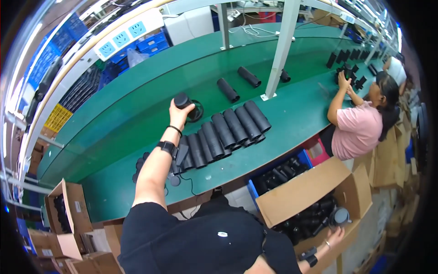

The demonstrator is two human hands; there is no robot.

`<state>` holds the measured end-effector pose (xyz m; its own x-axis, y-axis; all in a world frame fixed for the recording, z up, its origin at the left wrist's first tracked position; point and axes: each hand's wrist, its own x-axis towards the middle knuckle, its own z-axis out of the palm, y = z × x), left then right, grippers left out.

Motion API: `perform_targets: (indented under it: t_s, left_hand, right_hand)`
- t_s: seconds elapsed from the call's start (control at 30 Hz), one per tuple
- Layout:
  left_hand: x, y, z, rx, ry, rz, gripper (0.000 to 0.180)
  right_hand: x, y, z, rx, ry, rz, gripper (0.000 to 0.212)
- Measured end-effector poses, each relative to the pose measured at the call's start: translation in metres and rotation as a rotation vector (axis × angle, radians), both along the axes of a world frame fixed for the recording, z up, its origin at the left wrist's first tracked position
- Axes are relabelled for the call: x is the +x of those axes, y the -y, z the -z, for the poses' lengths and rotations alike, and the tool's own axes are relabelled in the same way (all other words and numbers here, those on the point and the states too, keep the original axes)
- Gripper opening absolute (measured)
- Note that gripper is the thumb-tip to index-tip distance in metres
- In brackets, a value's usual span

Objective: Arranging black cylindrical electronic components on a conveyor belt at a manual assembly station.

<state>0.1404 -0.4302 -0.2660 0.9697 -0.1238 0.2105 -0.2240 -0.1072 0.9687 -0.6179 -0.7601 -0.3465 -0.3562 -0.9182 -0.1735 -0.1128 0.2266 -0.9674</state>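
A black cylinder (183,100) is clamped in the left hand (179,114) fingers over the far desk (137,114), another by the right hand (335,235) in the near-right box (310,192); either could probably get dropped, grips being one-handed.

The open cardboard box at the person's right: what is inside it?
The cardboard box holds black cylindrical parts; the right hand reaches in, touching one grey-capped piece. Lower layers are hidden by the flaps.

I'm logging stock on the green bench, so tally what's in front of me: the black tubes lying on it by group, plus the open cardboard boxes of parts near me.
Black tubes in the row: 7
Black tubes lying apart: 2
Black part in the left hand: 1
Open cardboard boxes: 2, one at the right hand, one on the left
Total: 12
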Motion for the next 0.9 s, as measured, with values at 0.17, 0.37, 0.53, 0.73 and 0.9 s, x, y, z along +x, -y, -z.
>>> perform_targets:
  t_s: [0.17,0.37,0.53,0.73,0.9]
  left_hand:
    - [0.086,0.058,0.063,0.147,0.035,-0.018,0.065]
    - [0.161,0.056,0.137,0.13,0.035,0.022,0.064]
    - [0.17,0.061,0.14,0.222,0.007,0.083,0.084]
    - [0.063,0.057,0.048,0.184,0.487,-0.033,0.076]
    - [-0.073,0.027,-0.026,0.145,0.428,1.148,0.087]
  right_hand:
    - [0.09,-0.057,-0.011,0.093,0.343,-0.152,0.041]
    - [0.252,-0.127,-0.03,0.094,0.347,-0.431,0.02]
    - [0.293,-0.165,-0.022,0.214,0.342,-0.602,0.016]
    - [0.349,-0.187,-0.049,0.371,0.311,-0.618,0.025]
    - [0.428,-0.187,-0.068,0.432,0.275,-0.889,0.024]
